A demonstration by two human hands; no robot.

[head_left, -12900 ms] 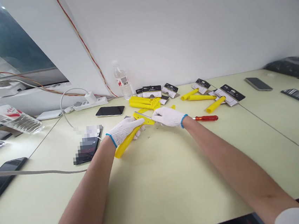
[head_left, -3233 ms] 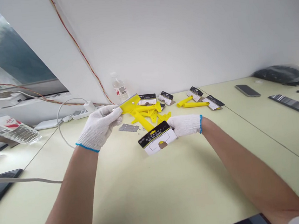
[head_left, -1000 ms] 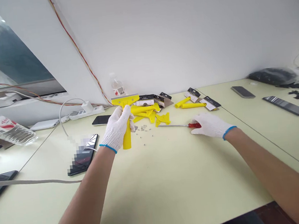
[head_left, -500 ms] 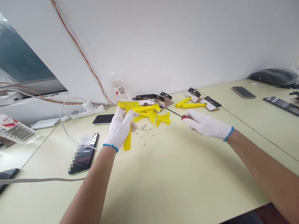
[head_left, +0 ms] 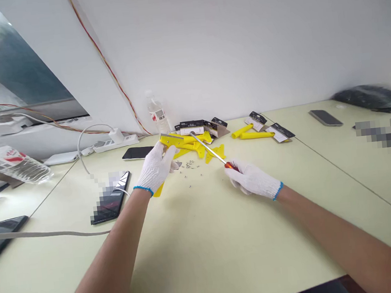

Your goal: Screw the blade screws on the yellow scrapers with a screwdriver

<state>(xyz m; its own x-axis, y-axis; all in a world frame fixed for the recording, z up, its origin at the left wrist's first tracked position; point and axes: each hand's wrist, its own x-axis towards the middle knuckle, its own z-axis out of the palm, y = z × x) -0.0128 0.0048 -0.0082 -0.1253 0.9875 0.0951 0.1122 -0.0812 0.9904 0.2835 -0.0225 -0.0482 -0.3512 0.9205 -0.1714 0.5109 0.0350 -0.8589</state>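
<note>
My left hand [head_left: 156, 166], in a white knit glove with a blue cuff, is closed around a yellow plastic scraper [head_left: 172, 141]. A metal strip runs along the scraper's head, and its handle end shows below my palm. In my gloved right hand [head_left: 254, 177] is a screwdriver [head_left: 211, 151] with a red handle. Its long shaft points up and left, its tip apart from the scraper head. Small loose screws [head_left: 188, 165] lie scattered on the table between my hands. Behind them is a pile of yellow scraper parts [head_left: 216, 153], partly overlapping.
Black-and-white packaging cards [head_left: 192, 129] lie near the wall, with yellow tubular handles [head_left: 257, 135] to their right. A plastic bottle [head_left: 159, 115] stands behind. Phones [head_left: 115, 198], a white cable and a power strip [head_left: 119, 142] are on the left; another phone [head_left: 326, 118] lies right.
My right hand has moved left and toward me, bringing the screwdriver tip left toward the scraper. My left hand has tilted the scraper, so its head faces differently and less handle shows.
</note>
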